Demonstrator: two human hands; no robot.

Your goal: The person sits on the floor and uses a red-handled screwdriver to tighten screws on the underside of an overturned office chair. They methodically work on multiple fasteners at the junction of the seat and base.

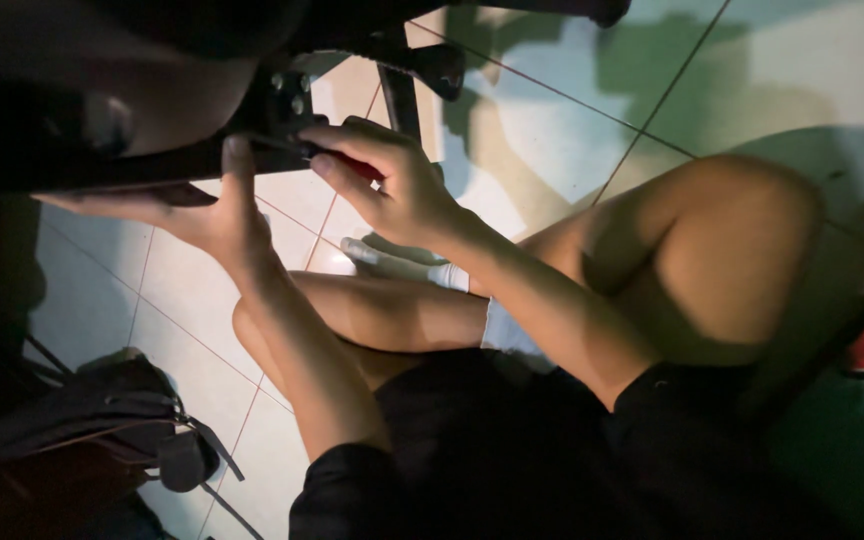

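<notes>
Dim, murky at left and bottom; brightest on floor tiles [542,130], crossed by hard shadows; slightly soft.

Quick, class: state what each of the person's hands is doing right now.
Left hand: open, palm pressed up under the black metal frame.
Right hand: closed around a red-handled tool at the frame's bolts.

Right hand [402,190] grips red-handled screwdriver [352,163]; left hand [207,215] braces dark frame [152,165].

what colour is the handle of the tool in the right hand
Red, seen between the fingers of the right hand gripping the tool handle; head view.
</notes>
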